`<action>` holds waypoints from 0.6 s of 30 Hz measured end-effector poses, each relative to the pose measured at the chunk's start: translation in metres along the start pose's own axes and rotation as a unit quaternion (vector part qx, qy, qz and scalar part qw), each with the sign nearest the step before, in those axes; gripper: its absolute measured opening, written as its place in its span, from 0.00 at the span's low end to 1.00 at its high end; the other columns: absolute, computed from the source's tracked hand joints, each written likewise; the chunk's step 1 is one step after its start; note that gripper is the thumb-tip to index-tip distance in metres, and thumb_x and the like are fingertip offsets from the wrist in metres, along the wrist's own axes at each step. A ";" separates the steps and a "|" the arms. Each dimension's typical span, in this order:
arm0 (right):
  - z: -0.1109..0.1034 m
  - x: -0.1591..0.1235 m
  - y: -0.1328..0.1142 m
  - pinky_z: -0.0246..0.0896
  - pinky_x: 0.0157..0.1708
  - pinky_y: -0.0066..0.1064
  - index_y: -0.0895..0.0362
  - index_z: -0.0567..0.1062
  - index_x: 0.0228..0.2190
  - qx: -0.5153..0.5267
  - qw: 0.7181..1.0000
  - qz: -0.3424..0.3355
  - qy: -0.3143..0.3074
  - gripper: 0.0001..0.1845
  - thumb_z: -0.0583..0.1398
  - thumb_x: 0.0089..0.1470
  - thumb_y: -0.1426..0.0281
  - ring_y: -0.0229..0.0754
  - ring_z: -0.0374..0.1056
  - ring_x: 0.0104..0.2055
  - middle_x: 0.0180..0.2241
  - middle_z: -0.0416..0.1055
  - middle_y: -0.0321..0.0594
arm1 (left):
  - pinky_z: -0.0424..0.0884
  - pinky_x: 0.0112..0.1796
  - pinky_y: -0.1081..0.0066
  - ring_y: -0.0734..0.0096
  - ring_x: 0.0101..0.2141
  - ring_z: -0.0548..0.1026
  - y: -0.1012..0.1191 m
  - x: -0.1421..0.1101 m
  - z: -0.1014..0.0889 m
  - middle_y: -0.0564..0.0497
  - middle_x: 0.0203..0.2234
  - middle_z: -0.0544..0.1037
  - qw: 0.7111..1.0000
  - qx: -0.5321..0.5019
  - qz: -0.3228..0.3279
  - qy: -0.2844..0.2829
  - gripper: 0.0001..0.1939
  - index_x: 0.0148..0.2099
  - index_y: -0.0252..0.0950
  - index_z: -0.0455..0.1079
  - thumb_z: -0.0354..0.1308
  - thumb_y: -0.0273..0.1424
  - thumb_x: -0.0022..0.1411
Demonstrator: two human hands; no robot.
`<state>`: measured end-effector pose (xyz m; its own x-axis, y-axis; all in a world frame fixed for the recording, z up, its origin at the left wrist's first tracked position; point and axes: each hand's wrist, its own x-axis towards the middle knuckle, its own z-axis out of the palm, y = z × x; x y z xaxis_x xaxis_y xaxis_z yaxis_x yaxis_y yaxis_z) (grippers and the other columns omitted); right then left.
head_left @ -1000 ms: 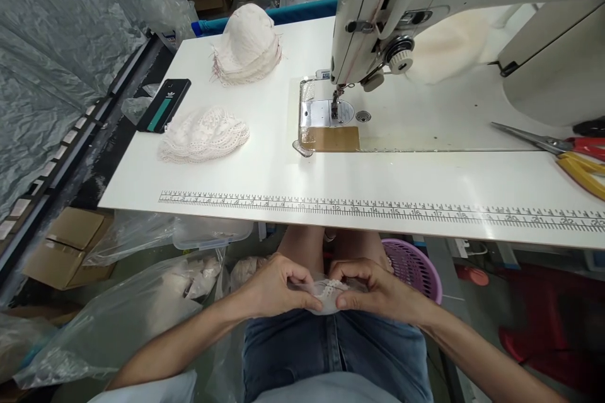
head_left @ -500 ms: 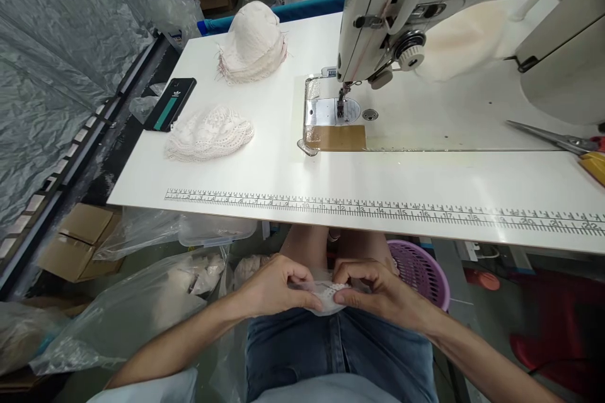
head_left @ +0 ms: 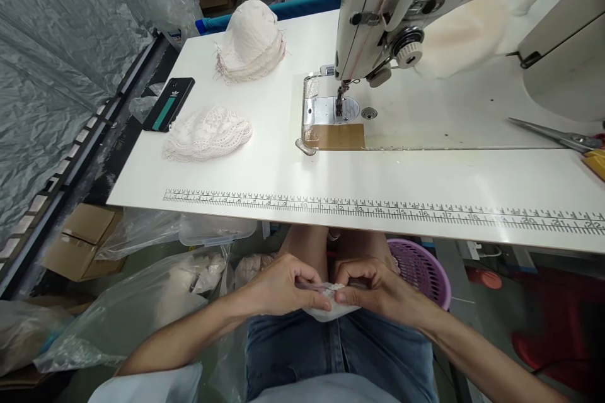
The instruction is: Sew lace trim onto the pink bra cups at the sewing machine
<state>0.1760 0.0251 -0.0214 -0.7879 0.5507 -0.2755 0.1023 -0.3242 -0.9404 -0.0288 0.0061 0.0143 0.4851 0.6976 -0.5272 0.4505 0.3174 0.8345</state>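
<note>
Over my lap, below the table edge, my left hand (head_left: 278,286) and my right hand (head_left: 373,286) are both pinched shut on a small white lace fabric piece (head_left: 331,305) held between them. Its lower edge hangs a little under my fingers. Up on the white table (head_left: 425,179) lies a pile of white lace pieces (head_left: 205,134) at the left. A taller stack of pale cup-shaped pieces (head_left: 250,41) stands behind it. The sewing machine (head_left: 425,6) with its needle plate (head_left: 331,111) stands at the middle and right.
A black phone (head_left: 169,104) lies at the table's left edge. Scissors (head_left: 562,136) lie at the far right. A printed ruler strip (head_left: 378,209) runs along the front edge. Underneath are a purple basket (head_left: 418,271), plastic bags (head_left: 132,315) and cardboard boxes (head_left: 80,242).
My hands have drawn the lace piece slightly tighter and folded it, so its edge now hangs lower. The view has shifted a little to the right.
</note>
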 end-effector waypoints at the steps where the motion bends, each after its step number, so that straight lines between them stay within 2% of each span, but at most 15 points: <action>1: -0.001 0.001 0.001 0.50 0.25 0.25 0.60 0.74 0.24 0.017 1.000 0.002 -0.002 0.13 0.62 0.51 0.62 0.33 0.57 0.25 0.22 0.64 0.33 | 0.45 0.20 0.77 0.82 0.19 0.50 0.000 0.000 0.000 0.60 0.13 0.55 1.000 0.001 0.002 -0.001 0.20 0.19 0.31 0.64 0.63 0.41 0.50; 6: -0.006 0.002 0.006 0.53 0.27 0.24 0.59 0.75 0.27 0.001 1.000 -0.012 -0.009 0.13 0.61 0.52 0.61 0.34 0.60 0.29 0.26 0.66 0.35 | 0.45 0.20 0.77 0.83 0.19 0.50 -0.001 0.002 0.000 0.60 0.13 0.53 1.000 0.016 -0.003 0.020 0.20 0.17 0.31 0.61 0.64 0.38 0.49; 10: -0.009 -0.001 0.003 0.51 0.25 0.24 0.59 0.74 0.30 -0.049 0.999 0.001 -0.013 0.14 0.61 0.52 0.60 0.33 0.58 0.27 0.27 0.66 0.35 | 0.46 0.20 0.77 0.82 0.19 0.51 -0.002 0.003 0.004 0.59 0.13 0.56 0.999 0.030 -0.018 0.037 0.17 0.19 0.32 0.64 0.62 0.37 0.50; 14: -0.004 -0.001 -0.001 0.48 0.23 0.23 0.59 0.71 0.28 -0.071 0.997 0.004 -0.009 0.16 0.62 0.50 0.58 0.32 0.56 0.25 0.24 0.62 0.33 | 0.47 0.20 0.77 0.82 0.19 0.53 -0.003 0.001 0.007 0.59 0.14 0.57 0.997 0.057 -0.012 0.041 0.15 0.20 0.31 0.65 0.61 0.36 0.51; 18: 0.003 0.000 -0.003 0.47 0.22 0.24 0.59 0.69 0.25 -0.106 0.994 -0.003 0.027 0.17 0.60 0.51 0.56 0.32 0.54 0.24 0.24 0.61 0.33 | 0.47 0.21 0.77 0.82 0.19 0.54 -0.003 -0.002 0.009 0.58 0.14 0.58 0.994 0.089 -0.010 0.057 0.13 0.21 0.31 0.67 0.58 0.34 0.53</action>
<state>0.1739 0.0238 -0.0175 -0.7553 0.5952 -0.2744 0.2280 -0.1539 -0.9614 -0.0240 -0.0016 0.0115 0.3909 0.7640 -0.5133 0.5896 0.2204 0.7770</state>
